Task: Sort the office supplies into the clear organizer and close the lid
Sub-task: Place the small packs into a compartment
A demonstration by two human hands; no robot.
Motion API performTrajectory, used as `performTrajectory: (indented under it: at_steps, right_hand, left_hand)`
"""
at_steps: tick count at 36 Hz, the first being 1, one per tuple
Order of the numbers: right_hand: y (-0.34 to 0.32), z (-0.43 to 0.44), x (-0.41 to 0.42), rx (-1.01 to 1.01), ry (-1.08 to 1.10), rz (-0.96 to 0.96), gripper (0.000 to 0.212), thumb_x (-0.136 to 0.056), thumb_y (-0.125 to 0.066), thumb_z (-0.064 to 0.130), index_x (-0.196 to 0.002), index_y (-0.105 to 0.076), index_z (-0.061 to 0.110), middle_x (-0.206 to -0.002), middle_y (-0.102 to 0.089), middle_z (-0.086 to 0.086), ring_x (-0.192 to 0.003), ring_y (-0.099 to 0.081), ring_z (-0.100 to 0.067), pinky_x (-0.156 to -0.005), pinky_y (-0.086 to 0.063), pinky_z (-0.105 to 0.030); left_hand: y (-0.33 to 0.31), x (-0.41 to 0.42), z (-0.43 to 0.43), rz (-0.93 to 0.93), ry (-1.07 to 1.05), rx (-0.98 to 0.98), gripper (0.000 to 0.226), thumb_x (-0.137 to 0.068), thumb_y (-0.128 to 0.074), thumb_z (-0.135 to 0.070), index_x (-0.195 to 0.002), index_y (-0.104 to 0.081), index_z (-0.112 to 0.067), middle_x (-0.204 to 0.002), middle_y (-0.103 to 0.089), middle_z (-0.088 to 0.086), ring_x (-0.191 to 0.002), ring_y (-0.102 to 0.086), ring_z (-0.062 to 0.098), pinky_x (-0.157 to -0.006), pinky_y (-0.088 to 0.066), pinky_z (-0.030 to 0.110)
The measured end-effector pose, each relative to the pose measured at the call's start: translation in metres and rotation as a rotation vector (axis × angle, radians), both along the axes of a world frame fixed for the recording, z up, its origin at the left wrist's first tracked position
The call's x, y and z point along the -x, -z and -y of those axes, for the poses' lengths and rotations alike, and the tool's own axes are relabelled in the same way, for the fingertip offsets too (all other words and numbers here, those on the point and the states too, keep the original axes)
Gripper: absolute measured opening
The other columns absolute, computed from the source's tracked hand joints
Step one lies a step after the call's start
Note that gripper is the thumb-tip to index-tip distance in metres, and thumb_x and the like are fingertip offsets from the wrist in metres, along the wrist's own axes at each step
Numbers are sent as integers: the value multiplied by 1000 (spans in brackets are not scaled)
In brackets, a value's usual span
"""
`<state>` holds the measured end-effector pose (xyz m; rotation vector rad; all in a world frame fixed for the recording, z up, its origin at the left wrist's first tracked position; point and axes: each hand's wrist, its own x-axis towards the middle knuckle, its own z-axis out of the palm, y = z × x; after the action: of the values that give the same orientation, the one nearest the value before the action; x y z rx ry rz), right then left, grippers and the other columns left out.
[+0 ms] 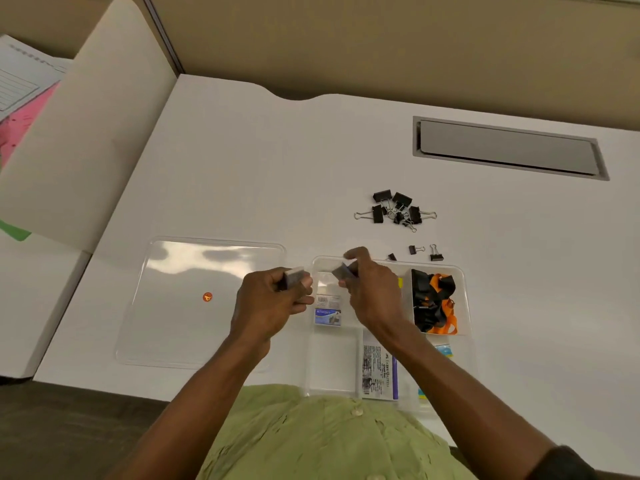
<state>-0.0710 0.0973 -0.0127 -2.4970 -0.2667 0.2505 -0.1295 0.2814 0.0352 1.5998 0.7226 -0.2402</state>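
The clear organizer (464, 282) sits on the white desk in front of me. Its clear lid (194, 306) lies flat to the left, with a small orange sticker on it. My left hand (270, 303) is shut on a small grey box (294, 275) at the organizer's left edge. My right hand (370, 292) holds another small grey box (343, 270) above the organizer's back left compartment. A blue staple box (327, 316) lies in that compartment. Black and orange lanyards (434, 303) fill the right compartment. A printed packet (379, 370) lies in the front compartment.
A pile of black binder clips (394, 211) lies behind the organizer, with three loose small clips (420, 252) nearer its back rim. A grey cable hatch (505, 147) is set in the desk at the back right. A cream divider panel (79, 140) stands to the left.
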Motion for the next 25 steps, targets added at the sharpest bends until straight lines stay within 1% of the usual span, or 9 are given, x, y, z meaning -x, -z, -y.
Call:
performTrajectory:
  at_steps: [3, 7, 9, 12, 14, 16, 19, 22, 25]
  right_hand:
    - [14, -10, -3, 179, -203, 124, 32, -87, -71, 8, -109, -51, 19, -97, -75, -3, -80, -70, -22, -62, -57, -36]
    - [26, -23, -3, 399, -346, 180, 44, -74, -84, 10, -113, -64, 13, -96, -62, -8, -82, -62, -23, -63, -58, -37]
    - [32, -28, -3, 454, -358, 149, 41, -72, -86, 9, -109, -68, 13, -98, -58, -8, -84, -59, -21, -62, -59, -36]
    - [35, -28, -1, 498, -388, 144, 42, -77, -82, 9, -117, -69, 12, -110, -64, -10, -97, -60, -24, -70, -61, -37]
    - [35, -26, 1, 492, -383, 180, 49, -76, -85, 12, -122, -66, 10, -107, -69, -10, -97, -62, -24, -69, -60, -36]
    - [35, -23, 3, 466, -350, 209, 57, -68, -90, 12, -120, -66, 9, -97, -73, -7, -87, -65, -22, -61, -58, -34]
    - [27, -17, 6, 370, -261, 285, 43, -69, -82, 2, -109, -68, 11, -93, -73, -6, -80, -66, -23, -58, -58, -36]
    - [5, -10, 11, 95, -110, 317, 29, -78, -74, -4, -104, -73, 10, -90, -73, -5, -74, -68, -21, -60, -55, -31]
    - [-22, -7, 26, -280, 24, 126, 18, -90, -75, 14, -108, -74, 15, -91, -74, 4, -76, -70, -8, -62, -61, -29]
  left_hand:
    - [2, 5, -3, -11, -46, 32, 23, -94, -79, -19, -113, -76, -7, -91, -83, 6, -81, -82, 18, -75, -65, 29]
    - [1, 9, -5, -5, -21, 52, 23, -93, -79, -19, -112, -75, -7, -92, -83, 6, -82, -82, 20, -80, -65, 36]
    - [1, 11, -5, -5, -14, 58, 21, -92, -80, -18, -110, -75, -8, -91, -83, 5, -83, -82, 20, -80, -65, 36]
    - [5, 14, -4, -4, -2, 19, 21, -90, -82, -18, -109, -76, -11, -91, -84, 3, -85, -82, 18, -85, -65, 39]
    - [7, 15, -4, -6, -3, 14, 19, -90, -82, -18, -108, -76, -12, -91, -84, 2, -84, -82, 16, -85, -66, 39]
    - [7, 15, -3, -6, -12, 27, 18, -90, -82, -18, -106, -76, -13, -90, -83, 2, -83, -82, 16, -84, -66, 39]
    - [7, 16, 0, -4, -20, 40, 15, -94, -78, -21, -107, -75, -14, -91, -84, 0, -85, -82, 15, -85, -66, 39]
    - [5, 15, 4, -14, -46, 68, 15, -99, -71, -29, -108, -75, -17, -97, -84, 0, -89, -81, 16, -88, -66, 39]
    - [0, 15, 11, -7, -80, 180, 14, -101, -69, -30, -104, -79, -20, -99, -84, 2, -95, -80, 18, -87, -65, 34]
